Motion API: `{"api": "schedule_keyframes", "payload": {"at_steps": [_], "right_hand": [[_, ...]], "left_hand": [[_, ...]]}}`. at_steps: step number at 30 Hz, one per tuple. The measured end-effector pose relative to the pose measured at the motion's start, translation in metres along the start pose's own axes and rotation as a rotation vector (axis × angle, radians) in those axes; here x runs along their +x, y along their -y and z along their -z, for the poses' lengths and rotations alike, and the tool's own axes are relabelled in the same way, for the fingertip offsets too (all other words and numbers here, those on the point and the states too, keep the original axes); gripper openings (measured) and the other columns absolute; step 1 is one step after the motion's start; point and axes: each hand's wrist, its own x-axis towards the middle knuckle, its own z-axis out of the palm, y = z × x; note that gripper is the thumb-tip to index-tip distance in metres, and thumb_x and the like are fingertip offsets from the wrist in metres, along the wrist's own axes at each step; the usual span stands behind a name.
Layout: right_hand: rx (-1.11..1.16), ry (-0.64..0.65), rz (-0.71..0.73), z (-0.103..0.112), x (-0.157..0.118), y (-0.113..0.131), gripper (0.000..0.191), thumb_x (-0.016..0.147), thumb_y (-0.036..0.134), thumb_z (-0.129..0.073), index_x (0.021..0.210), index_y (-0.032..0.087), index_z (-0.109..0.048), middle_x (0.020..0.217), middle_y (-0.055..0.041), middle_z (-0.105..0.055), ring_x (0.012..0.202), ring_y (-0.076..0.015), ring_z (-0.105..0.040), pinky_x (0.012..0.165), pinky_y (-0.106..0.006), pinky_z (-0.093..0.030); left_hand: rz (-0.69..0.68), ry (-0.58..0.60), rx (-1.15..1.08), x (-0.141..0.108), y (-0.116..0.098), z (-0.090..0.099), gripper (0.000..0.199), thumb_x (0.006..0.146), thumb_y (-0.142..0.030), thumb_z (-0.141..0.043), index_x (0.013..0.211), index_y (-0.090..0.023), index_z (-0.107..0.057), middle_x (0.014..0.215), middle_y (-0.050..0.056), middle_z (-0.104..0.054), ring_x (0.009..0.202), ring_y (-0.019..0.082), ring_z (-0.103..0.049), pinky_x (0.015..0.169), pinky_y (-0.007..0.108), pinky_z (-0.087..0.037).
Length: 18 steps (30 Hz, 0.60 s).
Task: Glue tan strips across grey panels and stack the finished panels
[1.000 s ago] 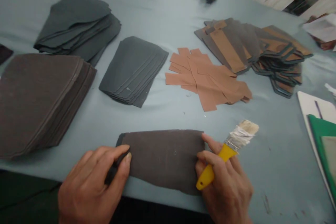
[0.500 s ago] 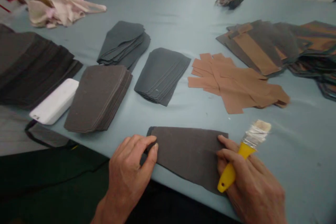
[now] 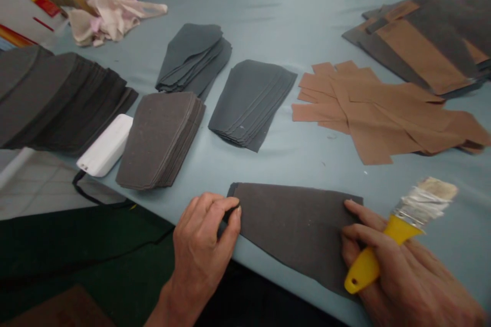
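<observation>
Head camera is looking down on a dark grey sheet (image 3: 295,235) that is lying flat on a pale blue table (image 3: 291,25), just inside the table's near edge. The left hand (image 3: 201,245) is pinching the sheet's left end, its thumb and curled fingers closed tightly on the edge, which is lifting slightly. The right hand (image 3: 402,271) is gripping the yellow handle of a paintbrush (image 3: 399,230) against its palm, with the pale, stiff bristles pointing up and to the right above the table. Two of that hand's fingertips (image 3: 355,209) are resting on the sheet's right edge. Beyond the sheet, brown strips (image 3: 376,112) are lying crisscrossed in a loose heap, and brown-and-grey pieces (image 3: 422,36) are fanning out just behind them. To the left, a grey stack (image 3: 251,102) is sitting beside a second grey stack (image 3: 194,56) and a thick dark stack (image 3: 161,140). A white block (image 3: 105,145) is lying between that dark stack and a larger dark pile (image 3: 57,97). A black strap (image 3: 95,191) is hanging near the table's edge, and a crumpled pale cloth (image 3: 107,15) is lying at the far left.
</observation>
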Motion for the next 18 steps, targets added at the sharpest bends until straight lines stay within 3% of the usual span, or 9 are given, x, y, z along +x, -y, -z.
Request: {"api": "schedule_keyframes", "payload": {"at_steps": [3, 11, 18], "right_hand": [[0.013, 0.006, -0.026, -0.0008, -0.0002, 0.0008, 0.018, 0.109, 0.032, -0.053, 0.106, 0.021, -0.067, 0.12, -0.0041, -0.082, 0.081, -0.0222, -0.072, 0.068, -0.034, -0.046], [-0.027, 0.004, 0.012, 0.0017, 0.0043, 0.0021, 0.017, 0.109, 0.029, -0.053, 0.103, 0.02, -0.067, 0.113, -0.0051, -0.083, 0.071, -0.0215, -0.067, 0.062, -0.033, -0.041], [-0.031, -0.048, 0.018, -0.0006, 0.0091, 0.0047, 0.013, 0.108, 0.023, -0.055, 0.099, 0.022, -0.064, 0.119, -0.0027, -0.082, 0.076, -0.0194, -0.072, 0.067, -0.031, -0.048]], "left_hand": [[0.013, -0.001, 0.006, 0.0005, 0.0019, -0.0006, 0.01, 0.101, -0.015, -0.063, 0.109, -0.02, -0.066, 0.092, 0.002, -0.069, 0.084, 0.019, -0.065, 0.08, 0.034, -0.051], [0.0, 0.021, 0.038, -0.0013, 0.0047, -0.0008, 0.013, 0.104, -0.017, -0.059, 0.114, -0.018, -0.067, 0.095, 0.004, -0.07, 0.087, 0.021, -0.066, 0.08, 0.035, -0.051], [-0.008, 0.005, 0.024, -0.003, 0.0079, -0.0012, 0.014, 0.104, -0.019, -0.059, 0.116, -0.019, -0.068, 0.095, 0.003, -0.07, 0.087, 0.021, -0.067, 0.08, 0.036, -0.053]]}}
